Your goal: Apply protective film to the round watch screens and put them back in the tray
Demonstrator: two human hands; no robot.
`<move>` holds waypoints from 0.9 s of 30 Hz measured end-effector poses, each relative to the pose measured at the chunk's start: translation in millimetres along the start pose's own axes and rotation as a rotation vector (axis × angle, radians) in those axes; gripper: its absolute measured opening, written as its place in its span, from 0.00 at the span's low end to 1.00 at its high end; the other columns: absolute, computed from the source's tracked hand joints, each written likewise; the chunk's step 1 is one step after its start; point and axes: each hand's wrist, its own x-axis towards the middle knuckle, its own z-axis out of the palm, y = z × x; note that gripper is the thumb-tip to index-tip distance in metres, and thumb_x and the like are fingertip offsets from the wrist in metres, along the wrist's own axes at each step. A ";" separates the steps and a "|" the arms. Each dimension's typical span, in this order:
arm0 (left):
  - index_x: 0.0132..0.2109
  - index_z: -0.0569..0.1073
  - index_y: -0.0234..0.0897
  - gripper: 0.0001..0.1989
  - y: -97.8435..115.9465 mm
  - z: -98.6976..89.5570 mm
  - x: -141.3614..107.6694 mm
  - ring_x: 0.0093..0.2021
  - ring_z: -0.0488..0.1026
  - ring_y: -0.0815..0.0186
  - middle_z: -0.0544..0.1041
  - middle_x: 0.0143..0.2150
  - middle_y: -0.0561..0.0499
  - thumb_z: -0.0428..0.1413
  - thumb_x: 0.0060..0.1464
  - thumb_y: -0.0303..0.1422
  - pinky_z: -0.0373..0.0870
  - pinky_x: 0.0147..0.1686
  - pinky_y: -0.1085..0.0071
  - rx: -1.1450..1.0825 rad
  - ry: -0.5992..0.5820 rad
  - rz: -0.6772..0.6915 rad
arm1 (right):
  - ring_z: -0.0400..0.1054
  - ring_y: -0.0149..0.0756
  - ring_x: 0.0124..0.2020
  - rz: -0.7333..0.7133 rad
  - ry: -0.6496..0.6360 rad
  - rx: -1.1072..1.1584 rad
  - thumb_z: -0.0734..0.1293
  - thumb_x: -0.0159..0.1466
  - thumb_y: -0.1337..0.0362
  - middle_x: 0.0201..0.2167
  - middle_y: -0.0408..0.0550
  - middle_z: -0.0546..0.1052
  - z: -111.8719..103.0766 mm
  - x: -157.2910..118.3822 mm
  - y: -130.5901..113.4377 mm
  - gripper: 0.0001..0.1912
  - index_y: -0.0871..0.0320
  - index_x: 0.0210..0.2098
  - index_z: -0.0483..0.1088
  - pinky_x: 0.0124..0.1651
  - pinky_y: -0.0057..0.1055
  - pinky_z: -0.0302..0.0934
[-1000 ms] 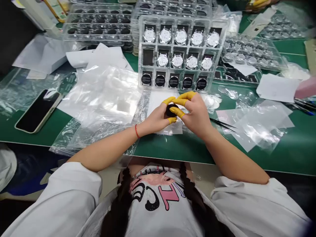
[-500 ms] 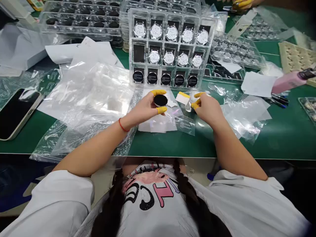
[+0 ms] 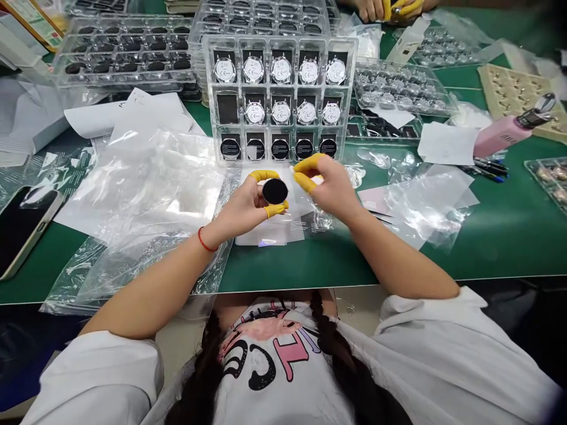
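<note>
My left hand (image 3: 245, 203), with yellow finger cots on thumb and finger, grips a round black watch head (image 3: 275, 192) by its edge, dark face toward me. Close to its right, my right hand (image 3: 333, 188) pinches a small white piece (image 3: 292, 169) between yellow-covered fingertips; its kind is too small to tell. Thin white sheets (image 3: 252, 236) lie beneath both hands. Just behind, a clear plastic tray (image 3: 283, 88) stands propped up, holding rows of watch heads, silver backs in the upper rows and black discs with print in the lowest.
Clear plastic bags (image 3: 168, 183) spread at left, near a phone (image 3: 26, 227). Stacked trays (image 3: 124, 50) stand behind. On the right are a pink bottle (image 3: 502, 134), pens (image 3: 489, 171), tweezers (image 3: 378, 215) and a beige tray (image 3: 518, 100). Another person's hands (image 3: 390, 9) work at the far edge.
My right hand has moved left, close to the watch head, and now pinches a small white piece. My left hand still grips the watch head, its dark face tilted more toward me. The view has shifted slightly.
</note>
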 end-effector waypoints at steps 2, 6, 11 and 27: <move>0.52 0.60 0.40 0.28 1.0 -0.2 -0.1 0.34 0.79 0.68 0.76 0.34 0.55 0.66 0.48 0.33 0.76 0.36 0.71 0.046 0.033 0.017 | 0.67 0.37 0.41 -0.168 0.060 0.039 0.65 0.65 0.62 0.39 0.46 0.76 -6.4 -11.6 -10.1 0.05 0.53 0.38 0.73 0.47 0.39 0.61; 0.53 0.65 0.39 0.30 -1.7 1.3 -1.2 0.26 0.71 0.74 0.73 0.32 0.57 0.68 0.44 0.30 0.62 0.22 0.77 0.225 0.069 0.030 | 0.65 0.39 0.45 -0.438 0.094 -0.081 0.63 0.68 0.58 0.39 0.47 0.76 13.5 -22.1 -23.4 0.09 0.49 0.38 0.76 0.49 0.42 0.59; 0.50 0.64 0.39 0.27 -6.8 9.7 -0.8 0.31 0.76 0.70 0.74 0.33 0.56 0.67 0.47 0.35 0.72 0.30 0.73 0.088 0.050 -0.001 | 0.64 0.45 0.47 -0.204 0.121 -0.217 0.59 0.70 0.56 0.41 0.50 0.73 24.2 -12.5 -12.3 0.13 0.47 0.42 0.76 0.53 0.50 0.57; 0.53 0.64 0.37 0.28 -13.4 7.1 -0.7 0.32 0.77 0.70 0.75 0.32 0.56 0.66 0.48 0.33 0.73 0.32 0.75 0.119 0.121 0.011 | 0.64 0.47 0.47 -0.179 0.141 -0.207 0.58 0.69 0.55 0.39 0.52 0.73 33.9 -12.4 -9.8 0.14 0.49 0.42 0.75 0.54 0.53 0.56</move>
